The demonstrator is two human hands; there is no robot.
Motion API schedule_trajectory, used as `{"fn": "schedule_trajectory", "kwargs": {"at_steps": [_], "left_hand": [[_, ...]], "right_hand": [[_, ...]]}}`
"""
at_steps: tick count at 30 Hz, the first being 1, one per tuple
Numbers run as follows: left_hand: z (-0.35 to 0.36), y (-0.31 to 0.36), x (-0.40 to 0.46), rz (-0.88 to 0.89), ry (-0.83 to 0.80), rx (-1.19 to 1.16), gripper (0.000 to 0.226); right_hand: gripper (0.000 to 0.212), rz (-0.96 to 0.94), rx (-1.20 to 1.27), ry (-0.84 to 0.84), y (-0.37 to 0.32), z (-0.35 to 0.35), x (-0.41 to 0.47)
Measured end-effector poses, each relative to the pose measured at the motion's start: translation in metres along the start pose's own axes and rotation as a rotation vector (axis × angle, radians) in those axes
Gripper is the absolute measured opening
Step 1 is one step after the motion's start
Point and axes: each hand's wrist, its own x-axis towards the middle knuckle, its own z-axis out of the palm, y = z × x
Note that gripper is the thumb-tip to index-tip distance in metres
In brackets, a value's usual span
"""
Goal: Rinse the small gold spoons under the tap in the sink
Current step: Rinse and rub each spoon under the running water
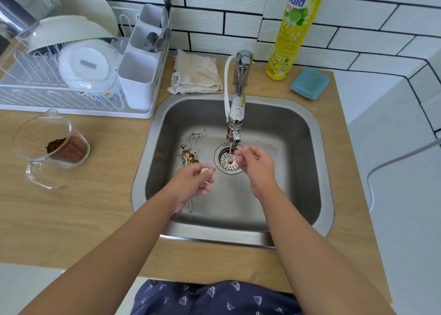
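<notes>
Spoon under running tap, both hands over the drain.
Left hand (193,183) pinches the handle end of one gold spoon (220,165); its bowl sits in the water stream from the tap (235,121), right above the drain (228,160). Right hand (256,165) has fingers curled at the bowel end, pinching it. Other gold spoons (188,158) lie on the sink (298,147) floor left of the drain, near the left wall. Right half of the basin is open. Measuring jug (51,143) on the tabletop (95,207), well left of the rim.
</notes>
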Motion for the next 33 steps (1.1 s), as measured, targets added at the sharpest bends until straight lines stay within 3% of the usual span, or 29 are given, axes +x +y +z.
{"fn": "schedule_trajectory", "kwargs": {"at_steps": [4,10,15,18,22,28,33], "left_hand": [[0.035,0.014,0.027,-0.006,0.024,-0.244,0.016],[0.078,0.012,0.048,0.019,0.155,-0.148,0.022],[0.082,0.010,0.047,0.096,0.052,-0.289,0.019],[0.073,0.008,0.045,0.018,0.003,-0.334,0.019],[0.067,0.006,0.047,-0.028,0.134,-0.247,0.035],[0.066,0.011,0.050,-0.122,0.003,-0.427,0.017],[0.066,0.014,0.053,-0.128,0.117,-0.330,0.035]], "right_hand": [[0.011,0.007,0.096,0.117,-0.007,-0.029,-0.003],[0.012,0.005,-0.026,0.159,-0.009,-0.063,-0.015],[0.010,0.005,0.016,0.180,-0.012,-0.067,-0.021],[0.010,0.007,0.031,0.158,-0.014,-0.063,-0.021],[0.009,-0.001,0.040,0.109,-0.011,-0.051,-0.024],[0.009,-0.037,0.116,0.172,-0.011,-0.052,-0.026],[0.010,-0.047,0.074,0.133,-0.010,-0.050,-0.028]]}}
